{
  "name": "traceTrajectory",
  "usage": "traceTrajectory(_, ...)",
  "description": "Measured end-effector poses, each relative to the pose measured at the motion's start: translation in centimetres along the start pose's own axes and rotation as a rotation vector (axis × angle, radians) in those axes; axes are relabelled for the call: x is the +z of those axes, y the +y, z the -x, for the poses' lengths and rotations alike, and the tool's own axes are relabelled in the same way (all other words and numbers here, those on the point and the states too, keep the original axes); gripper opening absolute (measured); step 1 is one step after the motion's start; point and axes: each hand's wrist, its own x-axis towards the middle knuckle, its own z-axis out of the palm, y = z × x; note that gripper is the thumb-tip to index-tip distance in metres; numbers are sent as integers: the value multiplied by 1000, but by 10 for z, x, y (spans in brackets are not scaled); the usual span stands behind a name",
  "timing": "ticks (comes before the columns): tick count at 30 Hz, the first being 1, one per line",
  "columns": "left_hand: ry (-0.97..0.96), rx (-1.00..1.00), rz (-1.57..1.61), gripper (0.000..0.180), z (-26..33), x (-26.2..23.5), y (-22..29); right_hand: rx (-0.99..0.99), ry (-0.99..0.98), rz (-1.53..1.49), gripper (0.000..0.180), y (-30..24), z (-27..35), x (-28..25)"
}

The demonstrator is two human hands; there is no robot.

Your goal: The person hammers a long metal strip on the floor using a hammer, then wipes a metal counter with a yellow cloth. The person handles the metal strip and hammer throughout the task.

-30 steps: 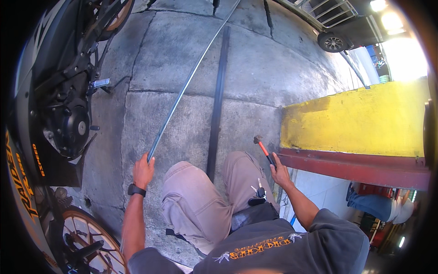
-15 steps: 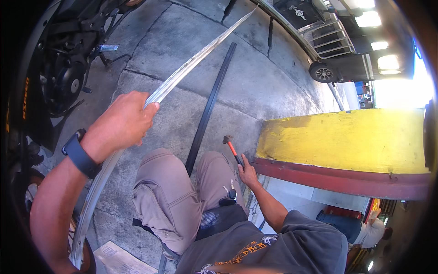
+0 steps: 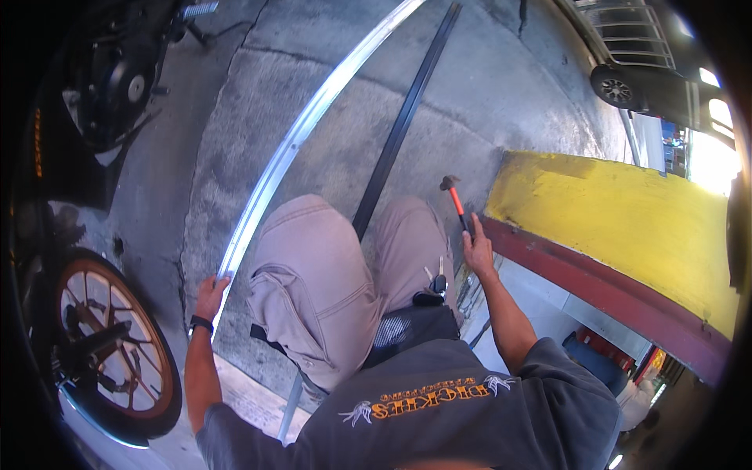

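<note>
My left hand, low beside my left knee, is closed round the near end of a long silver metal strip. The strip reaches forward past the upper edge of the view. On the right, my right hand grips a hammer by its black and orange handle, with the head pointing forward. Between my knees a long black bar runs forward along the concrete floor, its near part hidden by my legs.
To the left stands a motorcycle with a bronze-coloured wheel. A yellow panel with a dark red edge borders my right side. A dark vehicle is parked at the far right. Behind the panel is another person, partly visible.
My left hand has come down and back toward my left knee, and the silver strip now shows its broad face. My right hand still grips the hammer. The whole view has shifted.
</note>
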Motion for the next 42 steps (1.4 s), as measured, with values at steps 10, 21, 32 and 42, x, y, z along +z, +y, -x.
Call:
traceTrajectory(10,-16,-408,-271,65,112,72,-178,27,-60,10,59,-15,-5,5)
traceTrajectory(21,268,652,-423,62,-180,146,183,43,-64,4,59,-38,-11,8)
traceTrajectory(32,294,654,-661,58,-202,156,163,-10,23,-49,40,-103,-69,9)
traceTrajectory(42,122,542,-656,60,-173,138,167,-190,93,-135,29,-247,-222,108)
